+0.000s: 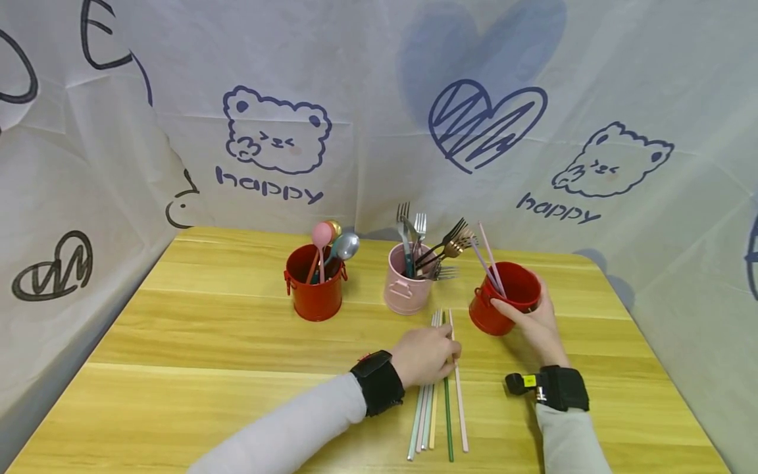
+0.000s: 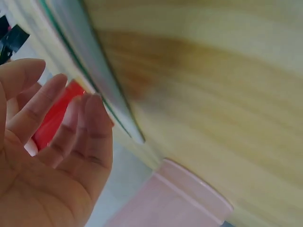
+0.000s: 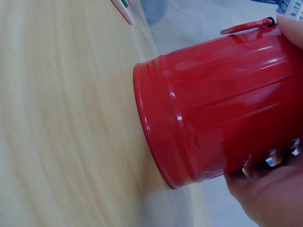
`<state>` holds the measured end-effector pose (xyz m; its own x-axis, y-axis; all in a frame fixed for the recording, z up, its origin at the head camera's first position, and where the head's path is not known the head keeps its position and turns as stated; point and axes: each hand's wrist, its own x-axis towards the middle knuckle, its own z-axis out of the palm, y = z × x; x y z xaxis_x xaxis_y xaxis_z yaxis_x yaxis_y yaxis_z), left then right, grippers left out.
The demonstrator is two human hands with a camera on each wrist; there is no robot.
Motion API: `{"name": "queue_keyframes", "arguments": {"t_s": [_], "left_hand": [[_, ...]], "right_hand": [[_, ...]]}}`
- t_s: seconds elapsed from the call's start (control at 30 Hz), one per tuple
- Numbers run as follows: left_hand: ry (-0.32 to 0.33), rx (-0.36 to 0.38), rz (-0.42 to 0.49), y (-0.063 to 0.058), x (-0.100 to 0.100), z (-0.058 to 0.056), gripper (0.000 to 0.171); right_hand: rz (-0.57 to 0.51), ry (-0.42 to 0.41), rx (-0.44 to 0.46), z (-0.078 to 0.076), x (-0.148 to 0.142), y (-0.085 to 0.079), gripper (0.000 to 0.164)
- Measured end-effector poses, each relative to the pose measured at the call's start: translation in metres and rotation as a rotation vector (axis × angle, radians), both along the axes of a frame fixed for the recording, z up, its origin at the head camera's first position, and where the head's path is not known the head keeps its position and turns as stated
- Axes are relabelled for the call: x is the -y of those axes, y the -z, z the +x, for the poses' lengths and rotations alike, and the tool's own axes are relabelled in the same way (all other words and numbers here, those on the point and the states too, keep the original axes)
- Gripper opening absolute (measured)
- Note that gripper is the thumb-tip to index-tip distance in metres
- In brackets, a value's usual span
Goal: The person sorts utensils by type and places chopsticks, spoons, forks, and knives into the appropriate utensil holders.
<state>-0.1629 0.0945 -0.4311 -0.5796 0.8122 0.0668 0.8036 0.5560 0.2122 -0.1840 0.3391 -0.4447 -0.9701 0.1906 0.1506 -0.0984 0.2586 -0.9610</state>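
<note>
My left hand point(image 1: 423, 357) reaches over a row of chopsticks point(image 1: 424, 415) on the table, its loosely bent fingers right at the pink chopstick point(image 1: 460, 408) and the green chopstick point(image 1: 448, 411). In the left wrist view the palm faces the camera and the fingertips point(image 2: 97, 106) overlap the sticks' edge. My right hand point(image 1: 537, 329) grips the right red bucket point(image 1: 490, 315) by its side, thumb at the rim. That bucket tilts, its base edge close to the wood in the right wrist view. Two pinkish and lilac chopsticks point(image 1: 489, 253) lean inside it.
A pink bucket point(image 1: 403, 299) full of forks point(image 1: 419, 227) stands at the back middle. Left of it is another red bucket point(image 1: 316, 304) with several spoons point(image 1: 347, 245). A white printed cloth point(image 1: 379, 131) hangs behind the wooden table point(image 1: 207, 355).
</note>
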Motion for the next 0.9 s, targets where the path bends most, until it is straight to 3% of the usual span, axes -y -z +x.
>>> {"name": "queue_keyframes", "arguments": {"t_s": [0.2,0.47,0.6,0.9], "left_hand": [[-0.004,-0.009,-0.025,0.009,0.004,0.005,0.020],[-0.004,-0.014,-0.049,0.010,0.003,0.011,0.034],[0.018,-0.053,-0.084,0.011,0.002,0.014,0.031],[0.043,-0.062,-0.074,0.012,0.001,0.010,0.014]], "right_hand": [[0.006,-0.010,-0.012,0.000,0.000,-0.001,0.082],[0.011,-0.012,-0.016,0.000,0.001,-0.001,0.082],[0.008,-0.010,-0.014,0.000,0.000,-0.001,0.082],[0.009,-0.007,0.000,0.000,0.000,-0.001,0.084]]}}
